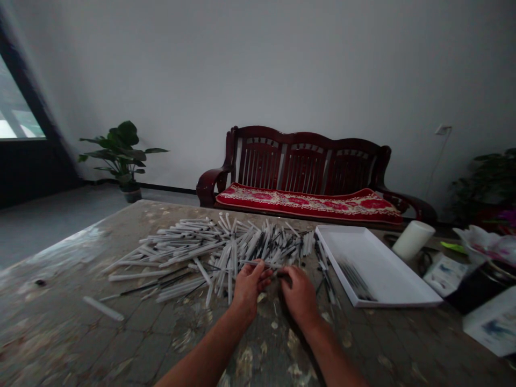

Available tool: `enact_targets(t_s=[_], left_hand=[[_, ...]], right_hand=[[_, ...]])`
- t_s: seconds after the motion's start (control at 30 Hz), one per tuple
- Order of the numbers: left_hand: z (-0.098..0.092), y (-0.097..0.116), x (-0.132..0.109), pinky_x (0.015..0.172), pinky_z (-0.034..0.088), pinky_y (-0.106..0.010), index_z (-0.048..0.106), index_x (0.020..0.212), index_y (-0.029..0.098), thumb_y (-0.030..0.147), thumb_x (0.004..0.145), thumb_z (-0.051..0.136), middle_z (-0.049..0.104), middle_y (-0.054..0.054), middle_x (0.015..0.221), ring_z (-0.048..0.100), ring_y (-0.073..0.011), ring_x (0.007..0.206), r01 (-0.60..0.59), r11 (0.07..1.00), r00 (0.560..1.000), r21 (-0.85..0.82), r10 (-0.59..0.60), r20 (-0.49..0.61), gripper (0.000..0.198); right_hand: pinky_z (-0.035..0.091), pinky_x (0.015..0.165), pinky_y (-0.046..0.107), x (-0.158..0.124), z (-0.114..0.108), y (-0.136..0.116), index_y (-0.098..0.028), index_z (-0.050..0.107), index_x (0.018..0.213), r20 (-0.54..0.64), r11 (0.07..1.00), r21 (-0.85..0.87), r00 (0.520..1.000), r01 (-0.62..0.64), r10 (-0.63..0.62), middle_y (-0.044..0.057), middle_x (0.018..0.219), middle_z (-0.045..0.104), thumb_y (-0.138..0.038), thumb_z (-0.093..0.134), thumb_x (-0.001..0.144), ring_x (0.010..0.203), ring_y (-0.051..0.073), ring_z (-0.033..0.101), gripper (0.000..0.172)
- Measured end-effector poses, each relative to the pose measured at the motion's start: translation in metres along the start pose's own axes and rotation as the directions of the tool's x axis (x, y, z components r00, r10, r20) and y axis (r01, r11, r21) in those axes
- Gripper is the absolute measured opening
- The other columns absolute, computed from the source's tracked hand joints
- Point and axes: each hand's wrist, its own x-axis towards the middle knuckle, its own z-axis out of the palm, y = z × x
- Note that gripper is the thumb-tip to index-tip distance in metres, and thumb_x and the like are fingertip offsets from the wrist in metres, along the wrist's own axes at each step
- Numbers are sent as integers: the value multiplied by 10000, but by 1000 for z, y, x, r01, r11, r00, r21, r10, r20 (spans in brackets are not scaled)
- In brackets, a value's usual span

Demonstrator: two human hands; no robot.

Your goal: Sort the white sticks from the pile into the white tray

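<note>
Fingers of my left hand (pixel 246 286) clamp a thin tube (pixel 272 265) beside heaped tubes (pixel 181 240); my right hand (pixel 298 291) curls at its end, grip unclear.

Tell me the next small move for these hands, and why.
I'd probably have the right hand draw the slim piece toward the white tray: the left hand seems to pinch it, the right hand is at its end nearer the tray, and slim dark rods already lie in that tray.
</note>
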Motion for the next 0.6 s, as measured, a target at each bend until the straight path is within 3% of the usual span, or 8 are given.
enact_targets(t_s=[0.1, 0.2, 0.6], left_hand=[[1, 0, 0, 485, 523, -169, 605, 850, 158, 189, 781, 729, 686, -13, 746, 688, -114, 612, 5, 1000, 1000, 12, -5, -5, 146], [1, -1, 1, 488, 528, -172, 608, 848, 155, 179, 779, 730, 686, -13, 739, 686, -115, 610, 4, 1000, 1000, 12, -4, -5, 143], [2, 5, 2, 489, 524, -176, 579, 826, 156, 155, 798, 717, 695, -19, 721, 699, -125, 612, 39, 990, 999, -134, -39, 6, 141]], right_hand=[[500, 778, 329, 2, -1, 6, -204, 663, 901, -56, 940, 300, 980, -165, 190, 46, 867, 719, -237, 580, 775, 821, 215, 664, 155], [518, 775, 343, 2, -1, 11, -194, 670, 879, -81, 876, 433, 959, -212, 271, 55, 853, 732, -285, 611, 732, 810, 224, 680, 183], [535, 855, 389, 4, -8, 19, -197, 659, 959, -101, 890, 426, 968, -165, 228, 69, 922, 746, -246, 530, 729, 893, 230, 696, 268]])
